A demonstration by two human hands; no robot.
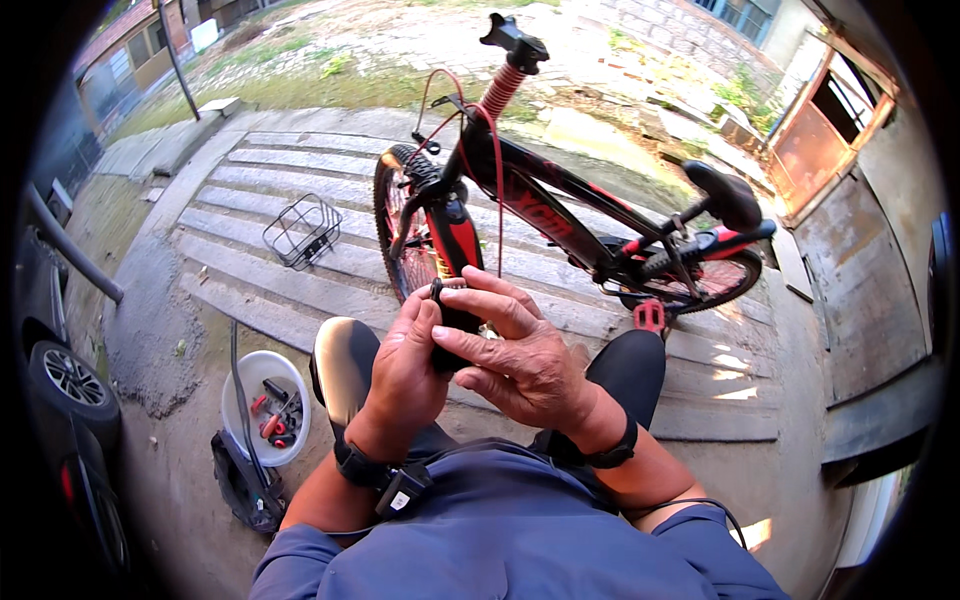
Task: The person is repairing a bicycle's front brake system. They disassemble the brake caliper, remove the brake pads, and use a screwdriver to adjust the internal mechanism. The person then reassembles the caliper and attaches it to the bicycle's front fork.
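Cradling a small black part (457,322) between both hands, I have it up over the gap between the knees, in line with the front wheel (405,215) of the bicycle (560,210) but apart from it. My left hand (403,358) is closed on the part, its thumb pressed along the near side; the right hand (525,350) is half open, fingers spread and curved, their tips against the other side. Whether the right bears any of the load, I cannot tell, since fingers hide much of the part. From the way it sits in fingertips alone, I judge it light. Its dark body looks like hard plastic or rubber, so I'd expect it to be stiff rather than soft, with little give under a pinch. Any smooth face could slide between dry fingertips, and a narrow end like the rounded tip poking up past the left thumb seems the likeliest place to snap. I'd take hold by the thicker body, thumb opposite two fingers, and put no sideways force on that tip. The white bucket (233,408) sits clear of both hands, beside the left knee.
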